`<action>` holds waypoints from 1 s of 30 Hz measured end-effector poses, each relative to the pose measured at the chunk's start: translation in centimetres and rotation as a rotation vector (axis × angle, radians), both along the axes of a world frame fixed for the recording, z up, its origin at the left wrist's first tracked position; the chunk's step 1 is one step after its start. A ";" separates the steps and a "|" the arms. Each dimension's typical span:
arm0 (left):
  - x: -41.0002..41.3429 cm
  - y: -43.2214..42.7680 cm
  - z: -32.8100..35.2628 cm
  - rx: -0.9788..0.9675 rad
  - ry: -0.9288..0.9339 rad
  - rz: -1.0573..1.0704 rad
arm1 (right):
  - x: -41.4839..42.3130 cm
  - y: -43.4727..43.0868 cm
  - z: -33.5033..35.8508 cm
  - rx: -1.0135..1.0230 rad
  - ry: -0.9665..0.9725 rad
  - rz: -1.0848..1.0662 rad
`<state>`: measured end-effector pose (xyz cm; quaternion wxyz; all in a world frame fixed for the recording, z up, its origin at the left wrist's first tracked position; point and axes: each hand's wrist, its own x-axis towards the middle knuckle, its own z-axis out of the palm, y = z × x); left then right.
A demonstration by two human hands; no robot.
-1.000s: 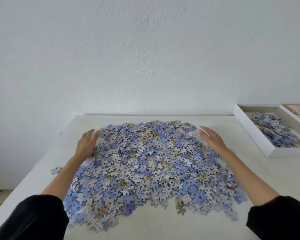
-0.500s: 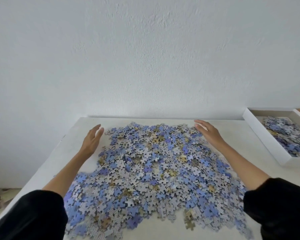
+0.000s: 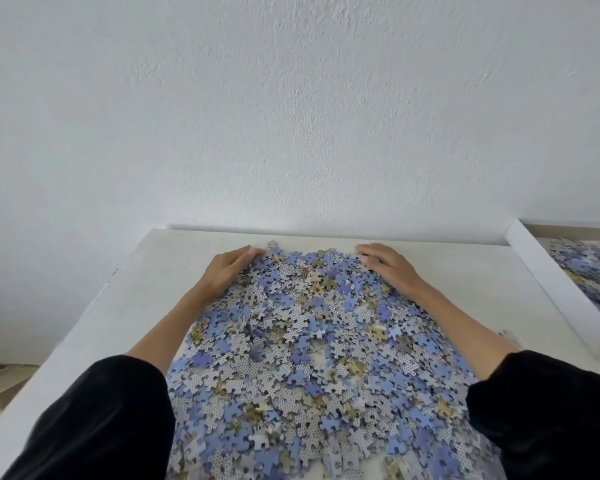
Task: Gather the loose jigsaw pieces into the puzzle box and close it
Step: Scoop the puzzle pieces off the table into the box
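A wide heap of blue, grey and tan jigsaw pieces [image 3: 312,344] covers the middle of the white table [image 3: 125,306]. My left hand [image 3: 227,271] lies at the heap's far left edge, fingers straight and pressed against the pieces. My right hand [image 3: 388,268] lies flat on the heap's far right edge, fingers straight. Both forearms run along the sides of the heap, in black sleeves. The open white puzzle box [image 3: 548,282] sits at the right edge of the view, partly cut off, with several pieces inside.
A white wall [image 3: 291,116] rises just behind the table's far edge. The table's left edge drops off to the floor [image 3: 0,379]. A few stray pieces [image 3: 508,336] lie between my right arm and the box.
Both hands have slid inward round the far edge of the heap, bunching the pieces closer together. The view has tilted and moved closer, so the box sits further right.
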<state>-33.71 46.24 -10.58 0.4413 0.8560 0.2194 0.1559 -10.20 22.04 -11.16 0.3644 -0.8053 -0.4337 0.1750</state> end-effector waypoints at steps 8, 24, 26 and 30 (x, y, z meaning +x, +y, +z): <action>1.8 0.4 0.6 0.034 -0.059 0.005 | -1.1 1.3 1.0 0.170 -0.006 -0.030; 1.6 -2.9 3.3 0.102 0.118 -0.240 | -3.9 2.6 2.2 -0.084 -0.127 0.210; 1.2 -3.7 3.7 0.194 0.266 -0.337 | -4.5 2.9 2.4 -0.241 -0.181 0.339; 0.0 -4.8 3.0 0.336 0.482 -0.491 | -5.2 2.8 2.2 -0.447 -0.280 0.446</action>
